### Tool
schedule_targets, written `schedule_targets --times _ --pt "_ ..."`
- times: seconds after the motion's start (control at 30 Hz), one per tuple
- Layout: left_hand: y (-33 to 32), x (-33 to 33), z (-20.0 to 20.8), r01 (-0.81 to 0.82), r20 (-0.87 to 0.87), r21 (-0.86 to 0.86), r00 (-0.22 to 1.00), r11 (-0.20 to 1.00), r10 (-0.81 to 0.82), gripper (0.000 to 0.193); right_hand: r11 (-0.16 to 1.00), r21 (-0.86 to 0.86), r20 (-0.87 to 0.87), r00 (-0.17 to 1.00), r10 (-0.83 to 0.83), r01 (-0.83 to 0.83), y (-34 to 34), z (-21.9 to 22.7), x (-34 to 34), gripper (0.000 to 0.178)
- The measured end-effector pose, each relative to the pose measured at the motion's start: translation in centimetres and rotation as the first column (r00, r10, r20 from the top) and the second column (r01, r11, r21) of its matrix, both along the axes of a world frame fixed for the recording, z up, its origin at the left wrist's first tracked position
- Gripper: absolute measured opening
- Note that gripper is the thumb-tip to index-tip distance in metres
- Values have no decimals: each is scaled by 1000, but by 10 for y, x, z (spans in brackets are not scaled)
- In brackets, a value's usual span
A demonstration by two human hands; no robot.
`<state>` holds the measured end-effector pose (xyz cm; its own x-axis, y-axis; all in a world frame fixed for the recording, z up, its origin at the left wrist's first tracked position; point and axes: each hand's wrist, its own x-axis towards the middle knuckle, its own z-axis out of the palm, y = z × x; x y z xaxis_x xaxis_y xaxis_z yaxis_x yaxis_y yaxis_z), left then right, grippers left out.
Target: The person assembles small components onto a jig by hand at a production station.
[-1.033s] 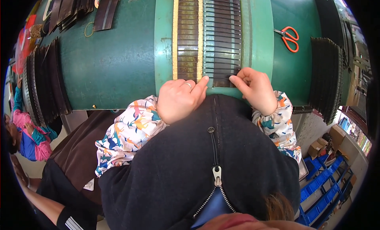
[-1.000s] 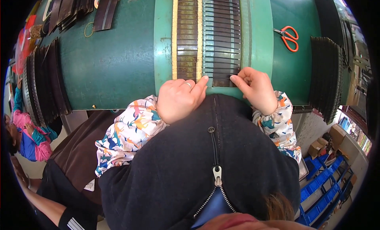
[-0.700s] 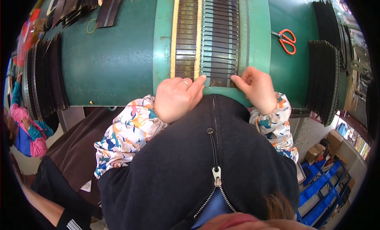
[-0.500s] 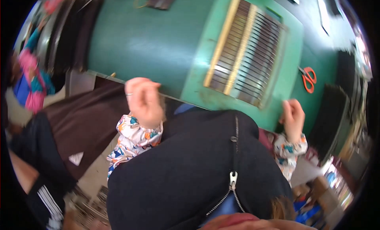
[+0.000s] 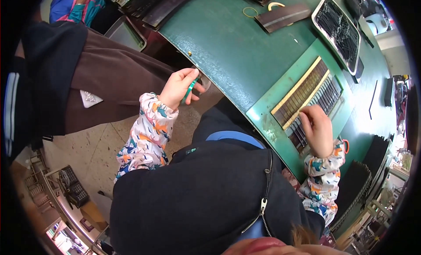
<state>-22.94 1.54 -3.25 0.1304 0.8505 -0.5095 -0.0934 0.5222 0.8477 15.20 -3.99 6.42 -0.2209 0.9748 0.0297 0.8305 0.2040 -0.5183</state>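
Note:
My left hand (image 5: 177, 87) is off the table's near edge, its thumb and fingers closed on a thin green object (image 5: 190, 90). A clear, curved piece (image 5: 205, 83) shows by its fingertips; I cannot tell whether the two are joined. My right hand (image 5: 319, 130) is curled over the near right part of a slotted panel (image 5: 302, 92) with dark brown strips, thin cross bars and yellow bands. Its fingertips are partly hidden, and so is whatever they hold. The panel lies on a light green board (image 5: 263, 116). Behind my right sleeve, an orange scissor handle (image 5: 346, 146) peeks out.
A tray (image 5: 352, 71) of thin black pieces lies beyond the board. A dark brown strip (image 5: 283, 18) and a yellow ring (image 5: 250, 12) are on the far table. Dark stacks stand far left (image 5: 169, 9) and right (image 5: 351, 185). A person in a brown garment (image 5: 118, 75) is close on my left.
My view has turned, and the tray has come into sight. My left hand now shows the green object. My right hand has moved from beside the board onto the slotted panel.

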Motion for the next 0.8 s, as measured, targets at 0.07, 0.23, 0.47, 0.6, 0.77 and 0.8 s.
schedule_targets --times 0.07,0.23,0.47,0.6,0.77,0.8 --pt "2 0 12 41 -110 -1 993 999 -41 29 990 116 -66 994 90 -82 15 5 -17 7" --pt "-13 38 75 153 -115 99 983 983 -141 25 988 131 -412 901 135 -88 36 19 -49 10" --pt "-9 109 105 430 57 202 892 880 -449 19 905 -423 -641 720 -266 -41 39 34 -54 21" --pt "3 134 102 559 45 222 812 799 -581 19 875 -484 -668 650 -363 -9 35 31 -34 26" --pt "15 164 98 652 97 254 718 714 -689 19 885 -453 -661 626 -414 107 30 31 -8 25" --pt "17 169 97 662 103 262 704 702 -702 19 881 -455 -655 623 -428 127 30 32 -3 25"
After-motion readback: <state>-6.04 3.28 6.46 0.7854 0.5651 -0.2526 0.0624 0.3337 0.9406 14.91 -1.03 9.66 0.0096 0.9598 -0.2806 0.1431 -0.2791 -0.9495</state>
